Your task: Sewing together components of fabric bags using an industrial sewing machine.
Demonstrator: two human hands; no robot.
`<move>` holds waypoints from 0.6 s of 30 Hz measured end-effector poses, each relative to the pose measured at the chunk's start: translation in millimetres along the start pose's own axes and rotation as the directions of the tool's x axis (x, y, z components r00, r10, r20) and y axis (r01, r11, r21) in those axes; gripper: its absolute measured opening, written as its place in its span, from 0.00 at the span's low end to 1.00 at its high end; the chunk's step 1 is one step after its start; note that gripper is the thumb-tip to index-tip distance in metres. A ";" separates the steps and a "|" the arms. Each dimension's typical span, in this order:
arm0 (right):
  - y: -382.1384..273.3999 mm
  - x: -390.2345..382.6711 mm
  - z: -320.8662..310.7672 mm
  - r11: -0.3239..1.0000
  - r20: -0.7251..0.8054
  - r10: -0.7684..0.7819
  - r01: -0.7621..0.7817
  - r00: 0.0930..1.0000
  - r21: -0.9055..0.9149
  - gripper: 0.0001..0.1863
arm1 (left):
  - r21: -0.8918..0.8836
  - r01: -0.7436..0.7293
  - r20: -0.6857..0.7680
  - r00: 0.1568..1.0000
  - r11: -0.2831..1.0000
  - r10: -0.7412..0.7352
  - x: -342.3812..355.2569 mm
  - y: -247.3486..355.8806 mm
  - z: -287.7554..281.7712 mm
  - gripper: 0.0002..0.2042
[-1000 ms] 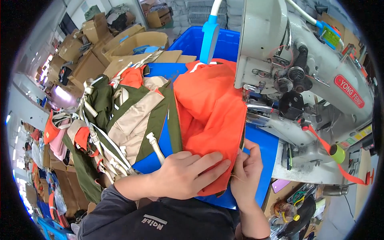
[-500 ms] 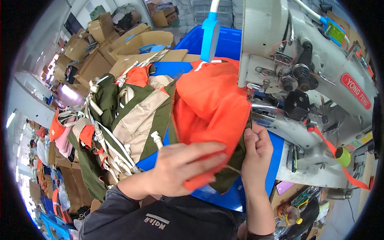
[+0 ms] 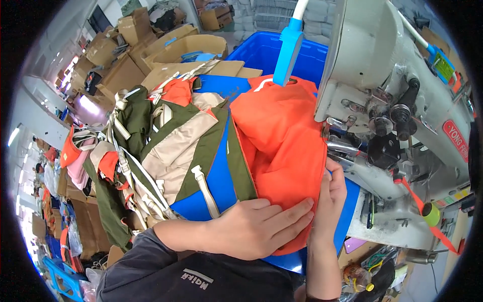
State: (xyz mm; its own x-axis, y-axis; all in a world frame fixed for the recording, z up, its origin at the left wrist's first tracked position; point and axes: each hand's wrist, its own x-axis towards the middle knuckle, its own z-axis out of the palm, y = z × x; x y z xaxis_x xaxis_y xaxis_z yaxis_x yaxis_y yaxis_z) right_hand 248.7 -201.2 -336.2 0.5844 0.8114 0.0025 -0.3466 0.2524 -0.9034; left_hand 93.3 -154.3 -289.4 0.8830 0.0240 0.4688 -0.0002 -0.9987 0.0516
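Orange fabric (image 3: pixel 271 136) lies on a blue board (image 3: pixel 347 211), its right part running under the needle area of a grey sewing machine (image 3: pixel 387 60). My left hand (image 3: pixel 259 226) rests on the lower part of the orange fabric, fingers stretched across it toward the right edge. My right hand (image 3: pixel 329 201) grips that edge just below the machine's presser area, its fingertips partly hidden. To the left lies a heap of olive, beige and blue bag pieces (image 3: pixel 176 156) with cream straps and buckles.
Behind stand a blue plastic bin (image 3: pixel 239 50) and cardboard boxes (image 3: pixel 131 25). A blue and white hanging fixture (image 3: pixel 289 53) comes down above the fabric. An orange strap (image 3: pixel 412 194) dangles from the machine. A bottle (image 3: pixel 357 282) and tools sit at lower right.
Half a second ago the lower fabric edge was lifted, showing olive underneath; now it lies down again. My left hand has moved right, and the view has shifted slightly.
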 end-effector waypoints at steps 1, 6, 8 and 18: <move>-0.3 2.3 0.4 1.000 0.018 -0.022 0.022 1.000 -0.001 0.11 | 0.000 0.001 -0.003 1.000 1.000 -0.001 1.5 -0.2 0.5 0.25; 1.0 11.4 -1.3 0.998 0.037 -0.059 0.058 0.998 0.019 0.11 | 0.121 0.007 0.060 0.998 0.993 -0.014 7.2 -2.9 2.7 0.24; -1.3 13.0 -0.3 0.997 0.025 -0.062 0.063 0.998 -0.033 0.12 | 0.106 0.016 0.045 0.999 0.994 -0.021 8.4 -5.6 7.4 0.23; -6.1 -3.2 -1.6 0.998 0.032 -0.014 0.016 0.999 -0.063 0.12 | -0.021 0.077 0.018 0.997 0.997 -0.077 8.9 -15.3 2.2 0.24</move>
State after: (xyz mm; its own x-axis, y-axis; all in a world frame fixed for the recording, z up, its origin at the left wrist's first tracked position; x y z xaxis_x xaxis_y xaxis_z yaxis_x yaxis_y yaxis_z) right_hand 250.1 -206.2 -331.4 0.5655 0.8243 0.0286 -0.2901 0.2313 -0.9286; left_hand 102.2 -138.9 -288.0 0.8887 0.0998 0.4476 0.0580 -0.9927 0.1060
